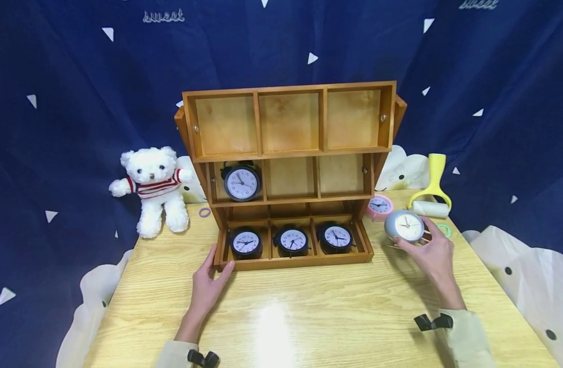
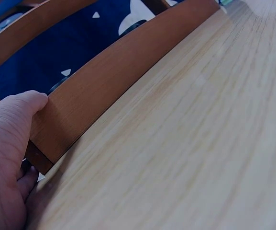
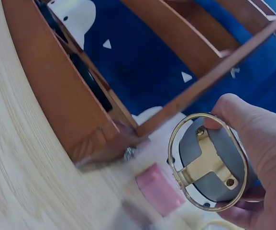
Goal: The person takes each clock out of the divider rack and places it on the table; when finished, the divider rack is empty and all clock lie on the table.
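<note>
One grey clock (image 1: pixel 404 226) sits between right fingers (image 1: pixel 432 228), pinched (left fingers (image 1: pixel 210 258) grip the shelf (image 1: pixel 300 262)).

White teddy bear (image 1: pixel 154 191), yellow roller (image 1: pixel 433 188)

Wooden table (image 1: pixel 336 306); on it, shelf (image 1: pixel 295 263), teddy (image 1: pixel 155 191), pink clock (image 1: pixel 380 205), yellow roller (image 1: pixel 432 189)

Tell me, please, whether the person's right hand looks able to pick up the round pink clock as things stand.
Probably not yet: the right hand grips the round, grey, white-faced clock. Otherwise the way looks free: the pink clock sits nearby, beside the brown wooden shelf.
</note>
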Available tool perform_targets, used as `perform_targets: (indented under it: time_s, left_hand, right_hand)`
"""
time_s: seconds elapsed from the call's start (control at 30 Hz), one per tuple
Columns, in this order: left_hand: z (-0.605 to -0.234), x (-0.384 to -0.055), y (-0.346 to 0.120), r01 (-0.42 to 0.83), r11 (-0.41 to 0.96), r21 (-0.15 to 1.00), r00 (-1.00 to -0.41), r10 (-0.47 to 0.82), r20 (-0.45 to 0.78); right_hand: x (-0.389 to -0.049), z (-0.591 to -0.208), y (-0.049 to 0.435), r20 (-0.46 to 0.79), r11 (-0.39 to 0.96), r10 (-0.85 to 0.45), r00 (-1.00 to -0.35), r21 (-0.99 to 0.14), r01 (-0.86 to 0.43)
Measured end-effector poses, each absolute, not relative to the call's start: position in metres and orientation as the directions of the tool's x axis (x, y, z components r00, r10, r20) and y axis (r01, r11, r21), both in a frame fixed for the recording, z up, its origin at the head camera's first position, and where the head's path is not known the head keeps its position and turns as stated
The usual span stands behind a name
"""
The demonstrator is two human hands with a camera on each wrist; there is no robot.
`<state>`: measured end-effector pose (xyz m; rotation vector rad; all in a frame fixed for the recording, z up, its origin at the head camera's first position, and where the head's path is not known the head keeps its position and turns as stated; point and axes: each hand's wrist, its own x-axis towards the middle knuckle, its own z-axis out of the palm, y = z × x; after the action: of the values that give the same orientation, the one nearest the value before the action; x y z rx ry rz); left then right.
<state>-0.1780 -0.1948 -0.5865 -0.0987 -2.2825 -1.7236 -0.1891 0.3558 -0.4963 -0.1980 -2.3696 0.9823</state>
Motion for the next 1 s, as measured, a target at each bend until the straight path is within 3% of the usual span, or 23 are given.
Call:
perform_targets:
  time_s: [0.3, 0.67, 1.0]
  left_hand:
    - [-0.585, -0.177, -0.194, 0.207, 0.305, 0.929, -0.961, -0.113, 0.252]
    - [-0.586, -0.177, -0.194, 0.201, 0.294, 0.934, -0.964, -0.108, 0.241]
    - [-0.586, -0.178, -0.196, 0.192, 0.301, 0.934, -0.966, -0.107, 0.233]
  right_hand:
    - [-0.196, -0.51, 0.388, 0.349, 0.788, 0.322, -0.88, -0.614, 0.045]
    - [-0.209, -0.531, 0.411, 0.278, 0.808, 0.283, -0.918, -0.585, 0.071]
    - [-0.228, -0.529, 0.422, 0.19, 0.825, 0.153, -0.97, -0.565, 0.019]
